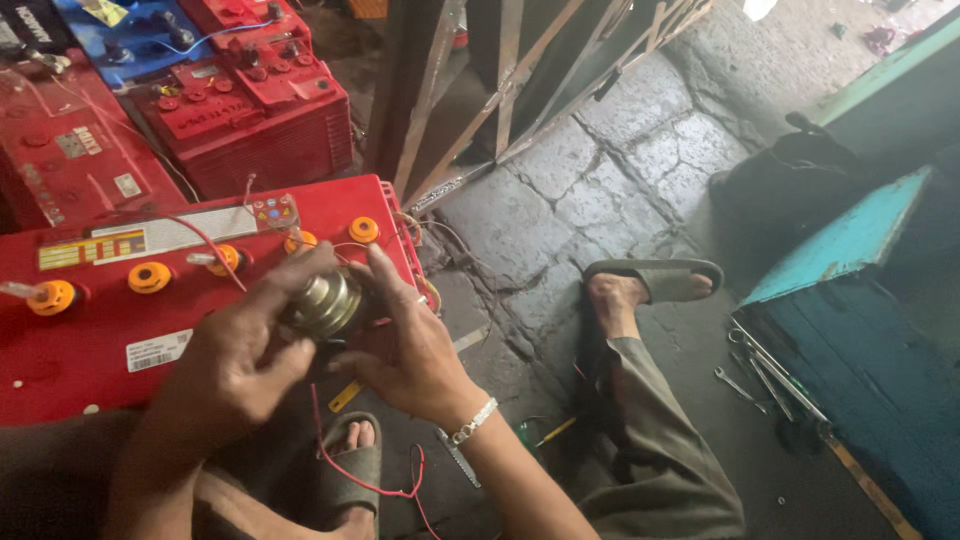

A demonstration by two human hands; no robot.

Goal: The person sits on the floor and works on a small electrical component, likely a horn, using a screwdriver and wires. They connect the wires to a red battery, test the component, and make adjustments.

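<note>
Both my hands hold a small round metal part point(328, 303) with a ribbed, brass-coloured body, just above the near edge of a big red battery point(90, 350). My left hand point(235, 365) grips it from the left and below. My right hand point(405, 345) closes on it from the right, its fingers over the top; a metal bracelet is on that wrist. A thin red wire point(365, 480) hangs down below the hands. The battery's top carries several orange caps point(150, 277) and a long label.
More red batteries point(250, 110) and a blue one point(130, 35) stand at the back left. My sandalled feet point(640, 285) rest on the stone floor. Wrenches point(760, 375) lie beside a turquoise box point(850, 240). A wooden frame point(500, 90) leans behind.
</note>
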